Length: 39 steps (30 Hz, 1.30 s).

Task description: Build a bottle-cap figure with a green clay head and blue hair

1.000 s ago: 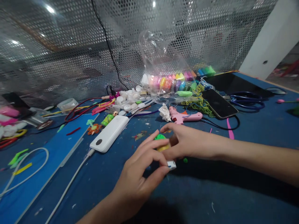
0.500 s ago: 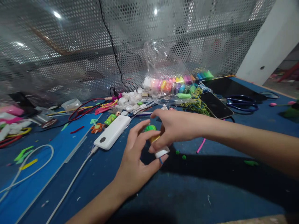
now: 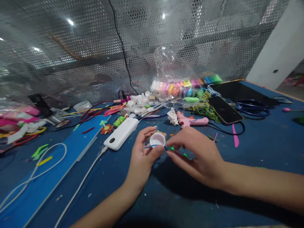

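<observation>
My left hand [image 3: 143, 155] is closed around a small white round container [image 3: 157, 139], thumb at its lower rim. Its hollow mouth faces me. A thin blue strip [image 3: 150, 146] crosses the rim and sticks out to the left. A bit of yellow and orange shows behind the container. Just to the right is my right hand [image 3: 199, 158], thumb and forefinger stretched towards the rim with a small gap between their tips. A short dark blue end shows near these fingertips; whether they touch it is unclear. Small green balls [image 3: 185, 155] lie on the table beyond the right hand.
A white power bank [image 3: 121, 133] with a cable lies left of my hands. Behind them are a pink glue gun [image 3: 193, 121], crumpled white paper [image 3: 173, 116], a black phone [image 3: 225, 110] and a clear bag [image 3: 169, 69] around coloured pieces. A blue board [image 3: 59, 161] lies at the left.
My right hand has let go of the container and moved right and down. The container has turned so its hollow mouth faces me. The glue gun is now uncovered.
</observation>
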{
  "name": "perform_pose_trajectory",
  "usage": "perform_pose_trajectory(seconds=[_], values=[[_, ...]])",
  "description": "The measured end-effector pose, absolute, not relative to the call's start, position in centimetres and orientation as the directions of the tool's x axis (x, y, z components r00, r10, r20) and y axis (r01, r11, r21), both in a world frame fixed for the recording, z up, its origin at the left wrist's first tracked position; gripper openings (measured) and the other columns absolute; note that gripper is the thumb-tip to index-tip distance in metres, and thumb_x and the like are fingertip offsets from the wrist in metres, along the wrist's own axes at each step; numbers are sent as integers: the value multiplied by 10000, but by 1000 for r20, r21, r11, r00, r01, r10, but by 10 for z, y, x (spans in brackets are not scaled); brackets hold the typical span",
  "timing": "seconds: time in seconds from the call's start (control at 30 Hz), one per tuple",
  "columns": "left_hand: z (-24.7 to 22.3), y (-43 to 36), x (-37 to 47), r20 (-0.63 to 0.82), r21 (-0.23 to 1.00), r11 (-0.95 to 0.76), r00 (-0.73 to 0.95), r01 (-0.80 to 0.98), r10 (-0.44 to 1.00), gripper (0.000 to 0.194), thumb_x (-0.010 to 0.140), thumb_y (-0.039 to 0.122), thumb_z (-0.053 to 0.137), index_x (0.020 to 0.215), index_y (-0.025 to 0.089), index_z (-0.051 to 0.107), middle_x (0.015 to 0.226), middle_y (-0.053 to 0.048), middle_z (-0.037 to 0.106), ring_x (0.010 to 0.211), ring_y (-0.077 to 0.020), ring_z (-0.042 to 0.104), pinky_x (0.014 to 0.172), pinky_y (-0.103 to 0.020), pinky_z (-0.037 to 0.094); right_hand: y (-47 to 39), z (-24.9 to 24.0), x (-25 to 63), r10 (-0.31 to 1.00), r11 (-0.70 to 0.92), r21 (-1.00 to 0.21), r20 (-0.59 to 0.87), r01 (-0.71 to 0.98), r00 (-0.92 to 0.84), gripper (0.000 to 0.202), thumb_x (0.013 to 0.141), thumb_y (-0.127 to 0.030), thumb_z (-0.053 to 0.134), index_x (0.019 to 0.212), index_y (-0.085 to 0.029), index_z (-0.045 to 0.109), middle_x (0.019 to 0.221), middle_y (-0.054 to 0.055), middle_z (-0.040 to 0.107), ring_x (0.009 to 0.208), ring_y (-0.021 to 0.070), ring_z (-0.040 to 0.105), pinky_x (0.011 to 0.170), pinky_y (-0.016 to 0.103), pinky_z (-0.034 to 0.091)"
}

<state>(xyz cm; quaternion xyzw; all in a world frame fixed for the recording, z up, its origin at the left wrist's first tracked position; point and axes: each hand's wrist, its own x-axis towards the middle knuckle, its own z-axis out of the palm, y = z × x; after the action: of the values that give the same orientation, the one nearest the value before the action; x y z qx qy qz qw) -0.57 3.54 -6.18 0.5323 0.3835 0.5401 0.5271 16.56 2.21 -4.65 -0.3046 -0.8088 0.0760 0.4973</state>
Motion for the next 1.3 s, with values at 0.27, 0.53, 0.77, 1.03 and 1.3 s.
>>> perform_pose_trajectory(seconds=[0.27, 0.53, 0.77, 1.03, 1.3], values=[[-74, 32, -5, 96, 981, -53, 231, -188, 968, 547, 721, 575, 663, 1167, 261, 624, 1213, -61, 615, 1031, -235, 614, 842, -278, 497, 27, -48, 164, 560, 800, -371, 743, 471, -366, 209, 905, -159, 524, 1073, -117, 642, 797, 65, 613, 711, 173, 521, 631, 311, 433], [-63, 31, -4, 138, 982, -170, 298, 86, 945, 332, 802, 347, 656, 1111, 225, 633, 1119, -67, 682, 1002, -233, 639, 843, -325, 515, 33, -47, 178, 596, 798, -484, 720, 359, -355, 152, 870, -174, 587, 988, -133, 673, 774, 46, 628, 708, 150, 549, 655, 291, 444], [-64, 36, -16, 411, 685, -546, 363, 482, 836, 264, 827, 307, 620, 1085, 249, 622, 1050, -63, 679, 976, -238, 615, 875, -361, 479, 28, -46, 177, 756, 642, -702, 515, 309, -403, 65, 848, -205, 639, 821, -185, 695, 705, 1, 583, 694, 133, 538, 628, 262, 413], [-65, 33, -13, 448, 617, -557, 334, 556, 829, 231, 837, 266, 607, 1066, 246, 591, 1007, -29, 669, 916, -196, 626, 811, -301, 484, 23, -35, 173, 877, 439, -862, 351, 253, -328, 113, 822, -122, 600, 724, -178, 610, 702, -26, 526, 664, 100, 486, 598, 216, 384], [-63, 30, -9, 457, 632, -535, 289, 561, 842, 220, 798, 247, 653, 1010, 239, 592, 931, -1, 681, 821, -165, 636, 729, -260, 492, 19, -34, 174, 812, 584, -707, 515, 399, -276, 83, 788, -108, 589, 729, -167, 590, 709, -14, 524, 677, 112, 485, 630, 247, 382]])
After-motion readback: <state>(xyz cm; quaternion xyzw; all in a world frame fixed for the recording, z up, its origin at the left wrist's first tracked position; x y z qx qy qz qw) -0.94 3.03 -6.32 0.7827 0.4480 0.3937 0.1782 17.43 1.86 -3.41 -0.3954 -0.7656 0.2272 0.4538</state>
